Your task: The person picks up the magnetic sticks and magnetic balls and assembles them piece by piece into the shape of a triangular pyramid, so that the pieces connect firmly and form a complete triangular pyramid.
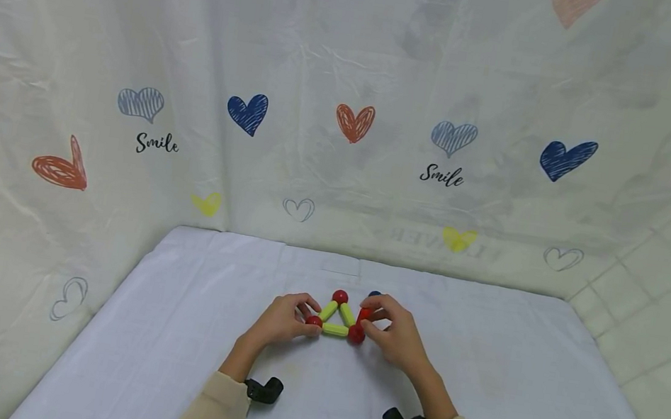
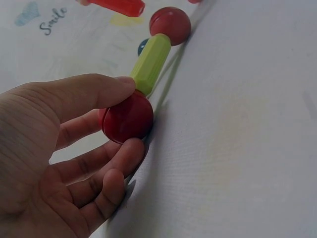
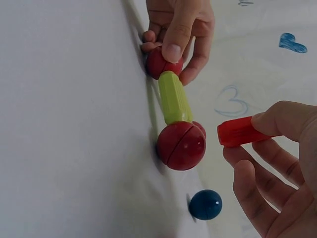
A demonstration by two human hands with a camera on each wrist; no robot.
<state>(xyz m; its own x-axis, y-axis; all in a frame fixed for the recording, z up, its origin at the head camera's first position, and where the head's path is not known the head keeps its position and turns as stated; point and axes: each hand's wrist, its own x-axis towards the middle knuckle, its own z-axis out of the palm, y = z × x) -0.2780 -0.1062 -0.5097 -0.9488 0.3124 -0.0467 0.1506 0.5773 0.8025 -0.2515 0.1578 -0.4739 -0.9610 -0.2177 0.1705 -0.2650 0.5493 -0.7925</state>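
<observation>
Overall, one pale sheet [image 1: 304, 69], printed with hearts [image 1: 247, 113] and showing the word "Smile" twice in the head view, hangs behind one table under white cloth [image 1: 518, 378]. Two beige sleeves [image 1: 212, 413] enter from the near side. Two hands are engaged: the left hand [image 1: 288, 319] pinches the left corner ball [image 2: 130, 119] between thumb and fingers; the right hand [image 1: 393, 333] pinches one red rod [image 3: 241, 132]. Between them, on the cloth, sits one triangular frame [image 1: 334, 329], counted as three yellow-green rods and three red balls, one per corner. Two black wrist cameras [image 1: 265, 390] are fitted, one per wrist. The head view alone shows the complete triangle; there the red rod overlaps the right corner ball [image 1: 357, 333], so contact cannot be judged. The right wrist view shows the rod's free end just beside that ball, not touching. One blue ball [image 3: 205, 204], largely hidden behind the right hand in the head view, appears whole in the right wrist view, apart from the frame.
</observation>
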